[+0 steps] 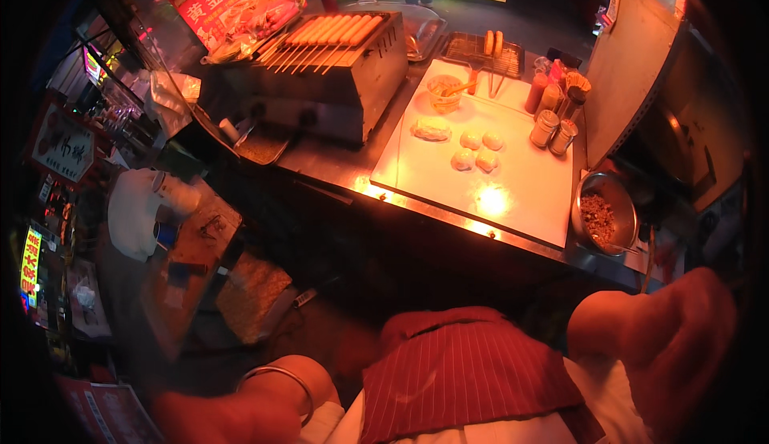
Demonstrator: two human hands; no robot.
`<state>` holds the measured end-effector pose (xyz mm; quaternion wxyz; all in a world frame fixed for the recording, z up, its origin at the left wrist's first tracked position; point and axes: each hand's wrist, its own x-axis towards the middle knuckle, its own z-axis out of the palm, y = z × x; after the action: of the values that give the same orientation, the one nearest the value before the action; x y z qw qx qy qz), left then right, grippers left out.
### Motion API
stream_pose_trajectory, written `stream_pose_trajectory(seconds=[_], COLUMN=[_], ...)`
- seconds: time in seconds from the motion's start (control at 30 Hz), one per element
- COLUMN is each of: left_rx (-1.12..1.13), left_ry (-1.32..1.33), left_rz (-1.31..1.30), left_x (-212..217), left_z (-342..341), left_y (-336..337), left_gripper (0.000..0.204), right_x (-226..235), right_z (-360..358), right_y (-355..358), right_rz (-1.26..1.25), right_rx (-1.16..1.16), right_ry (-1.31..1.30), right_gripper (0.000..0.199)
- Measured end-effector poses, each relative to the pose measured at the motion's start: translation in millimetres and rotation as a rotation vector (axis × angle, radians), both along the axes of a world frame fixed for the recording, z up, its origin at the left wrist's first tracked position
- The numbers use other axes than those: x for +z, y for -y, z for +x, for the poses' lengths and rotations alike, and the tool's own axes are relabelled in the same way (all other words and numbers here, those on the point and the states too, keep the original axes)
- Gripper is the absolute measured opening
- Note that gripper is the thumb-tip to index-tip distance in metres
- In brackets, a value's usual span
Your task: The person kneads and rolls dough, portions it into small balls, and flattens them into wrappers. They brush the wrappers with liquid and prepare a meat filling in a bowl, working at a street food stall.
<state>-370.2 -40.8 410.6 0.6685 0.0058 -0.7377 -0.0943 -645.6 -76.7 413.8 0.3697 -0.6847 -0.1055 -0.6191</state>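
At the lower edge, my left hand [314,385] is drawn in beside my waist, a bangle [276,373] round its wrist. My right hand [594,325] is bent in at the other side, below a red sleeve [685,340]. Fingers of both hands are hidden against my body and the pale cloth there. A dark red striped apron [473,364] lies between them. Beyond it, several small dough balls [471,139] and a longer pale dough piece [431,129] rest on a white board [513,183], apart from both hands.
Left of the board stands a metal grill [352,83] with skewered sausages [336,30]. A bowl [445,91] holding a utensil, seasoning shakers [545,127] and sauce bottles [538,91] stand on the board. A steel bowl of chopped filling [599,215] is by its right edge.
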Motion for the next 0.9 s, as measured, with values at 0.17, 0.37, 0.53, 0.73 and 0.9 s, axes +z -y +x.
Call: stream_pose_trajectory(seconds=[0.17,0.37,0.53,0.73,0.9], left_rx=[-0.14,-0.052,0.134,0.272,0.469], left_ry=[-0.165,-0.158,-0.372,-0.727,-0.701], left_rz=[0.018,0.545,1.333,1.974,2.209], left_x=[-23.4,-122.3,-251.7,-407.9,-467.9], left_z=[0.9,12.7,33.7,56.6,68.9], left_y=[24.3,36.2,31.2,2.0,-27.9], left_gripper=[0.032,0.018,0.027,0.024,0.031], right_x=[-47.9,-143.0,-198.0,-259.1,-288.7], right_z=[19.7,8.5,-1.6,-34.4,-67.3], right_y=[7.1,4.5,-6.2,-21.2,-33.2], right_rz=[0.059,0.358,0.584,0.885,0.859], right_rx=[-0.282,-0.578,-0.665,-0.838,-0.987], right_ry=[0.146,-0.327,-0.629,-0.78,-0.812], right_gripper=[0.016,0.025,0.036,0.033,0.034])
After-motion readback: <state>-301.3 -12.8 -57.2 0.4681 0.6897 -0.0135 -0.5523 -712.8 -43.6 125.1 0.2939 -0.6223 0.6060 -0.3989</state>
